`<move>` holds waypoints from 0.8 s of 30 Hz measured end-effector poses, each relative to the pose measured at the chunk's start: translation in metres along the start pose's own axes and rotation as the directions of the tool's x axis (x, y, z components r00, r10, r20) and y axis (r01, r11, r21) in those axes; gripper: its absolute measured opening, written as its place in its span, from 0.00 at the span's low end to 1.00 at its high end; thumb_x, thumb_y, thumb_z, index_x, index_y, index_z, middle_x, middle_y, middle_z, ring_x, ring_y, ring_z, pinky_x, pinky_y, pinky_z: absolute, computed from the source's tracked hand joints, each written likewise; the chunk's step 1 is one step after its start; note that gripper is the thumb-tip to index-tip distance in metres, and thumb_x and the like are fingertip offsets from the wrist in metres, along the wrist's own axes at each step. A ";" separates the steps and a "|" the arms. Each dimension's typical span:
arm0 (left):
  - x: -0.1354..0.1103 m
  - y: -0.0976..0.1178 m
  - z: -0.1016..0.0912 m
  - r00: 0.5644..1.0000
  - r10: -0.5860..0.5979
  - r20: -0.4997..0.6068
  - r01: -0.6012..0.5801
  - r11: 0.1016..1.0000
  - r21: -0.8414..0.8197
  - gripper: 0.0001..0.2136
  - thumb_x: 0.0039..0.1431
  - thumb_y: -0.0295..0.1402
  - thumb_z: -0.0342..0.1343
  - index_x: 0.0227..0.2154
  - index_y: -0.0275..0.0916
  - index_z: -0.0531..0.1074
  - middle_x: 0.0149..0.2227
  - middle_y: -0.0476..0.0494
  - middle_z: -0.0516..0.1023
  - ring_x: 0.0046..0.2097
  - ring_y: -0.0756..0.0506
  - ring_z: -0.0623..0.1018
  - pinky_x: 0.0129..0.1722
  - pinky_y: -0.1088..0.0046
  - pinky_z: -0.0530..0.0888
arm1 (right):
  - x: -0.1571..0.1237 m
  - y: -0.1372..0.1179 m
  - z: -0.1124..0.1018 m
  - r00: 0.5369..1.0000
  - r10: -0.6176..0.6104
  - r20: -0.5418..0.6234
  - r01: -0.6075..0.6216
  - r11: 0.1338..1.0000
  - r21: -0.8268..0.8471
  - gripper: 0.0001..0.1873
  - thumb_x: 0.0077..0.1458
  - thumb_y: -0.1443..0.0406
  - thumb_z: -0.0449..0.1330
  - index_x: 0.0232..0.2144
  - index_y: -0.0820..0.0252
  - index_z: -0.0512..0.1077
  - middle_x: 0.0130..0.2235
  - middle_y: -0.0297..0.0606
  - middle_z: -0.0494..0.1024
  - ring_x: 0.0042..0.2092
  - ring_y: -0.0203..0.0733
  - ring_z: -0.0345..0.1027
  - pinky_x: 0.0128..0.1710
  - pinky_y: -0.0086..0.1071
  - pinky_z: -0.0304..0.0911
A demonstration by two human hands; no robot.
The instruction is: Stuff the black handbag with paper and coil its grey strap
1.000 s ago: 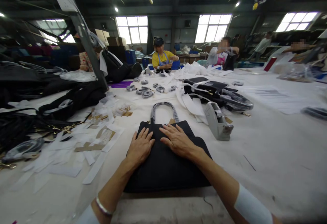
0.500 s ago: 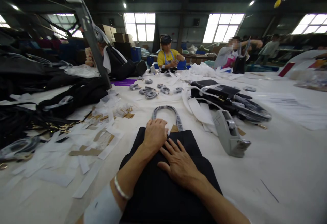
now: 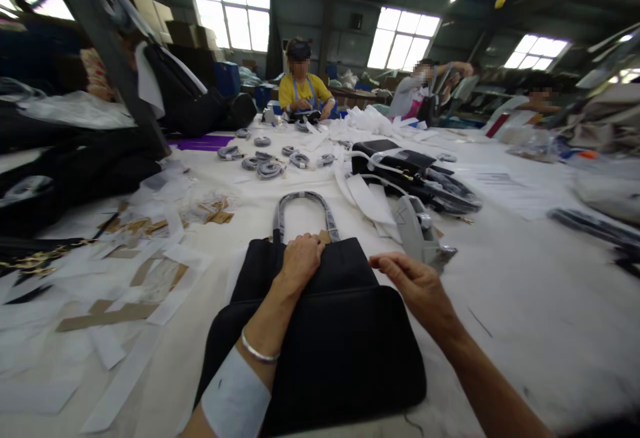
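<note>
A black handbag (image 3: 320, 351) lies flat on the white-covered table in front of me, its wrapped handle (image 3: 327, 208) arching away from me. My left hand (image 3: 301, 261) is closed at the bag's upper edge, fingers curled over it beside a small brown tab (image 3: 325, 237) at the handle's base. Just off the bag's right side, my right hand (image 3: 423, 288) is raised with thumb and fingers drawn together; whether anything is between them is hidden. Beyond that hand stands a grey tape dispenser (image 3: 417, 231), partly blocked by the fingers.
Paper strips (image 3: 113, 345) and brown scraps litter the left side. Coiled wrapped straps (image 3: 270, 169) lie farther back. Black bags (image 3: 395, 165) are stacked behind the dispenser. A metal post (image 3: 107, 58) rises at left. Across the table, a person in yellow (image 3: 305, 91) handles a black item.
My right hand has lifted off the bag and moved right, its spread fingers drawing together. The left hand stays at the bag's top edge. The view has shifted right.
</note>
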State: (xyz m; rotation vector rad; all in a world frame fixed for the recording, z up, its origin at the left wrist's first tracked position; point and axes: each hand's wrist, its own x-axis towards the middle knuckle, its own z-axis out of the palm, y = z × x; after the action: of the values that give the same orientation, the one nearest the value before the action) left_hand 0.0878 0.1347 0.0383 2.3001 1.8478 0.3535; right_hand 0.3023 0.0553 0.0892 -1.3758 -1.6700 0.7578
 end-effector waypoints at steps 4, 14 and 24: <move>0.005 -0.001 0.001 1.000 0.003 0.007 -0.003 1.000 0.016 0.14 0.66 0.37 0.45 0.41 0.37 0.74 0.44 0.38 0.76 0.47 0.40 0.74 0.44 0.65 0.70 | -0.038 0.037 -0.050 0.946 0.319 -0.055 -0.322 0.945 -0.050 0.22 0.53 0.47 0.58 0.34 0.60 0.76 0.29 0.38 0.77 0.31 0.42 0.70 0.31 0.34 0.68; 0.008 -0.004 0.002 1.000 -0.001 0.011 0.001 0.999 0.032 0.14 0.65 0.37 0.45 0.40 0.39 0.75 0.44 0.39 0.76 0.47 0.41 0.73 0.45 0.67 0.70 | -0.108 0.051 -0.039 0.831 0.435 0.346 -0.545 0.760 0.354 0.20 0.45 0.55 0.69 0.39 0.60 0.77 0.37 0.38 0.80 0.40 0.46 0.73 0.42 0.37 0.68; 0.010 -0.003 0.000 1.000 -0.016 0.020 0.015 1.000 0.016 0.15 0.66 0.36 0.44 0.40 0.39 0.76 0.43 0.39 0.77 0.46 0.42 0.74 0.45 0.68 0.69 | -0.111 0.071 -0.040 0.850 0.381 0.363 -0.523 0.697 0.491 0.15 0.48 0.54 0.68 0.29 0.60 0.78 0.45 0.44 0.78 0.49 0.53 0.71 0.50 0.43 0.65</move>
State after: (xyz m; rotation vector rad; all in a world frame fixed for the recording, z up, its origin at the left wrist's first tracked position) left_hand 0.0872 0.1449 0.0383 2.2897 1.8641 0.3132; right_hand 0.3783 -0.0395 0.0235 -1.2835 -1.0912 1.6303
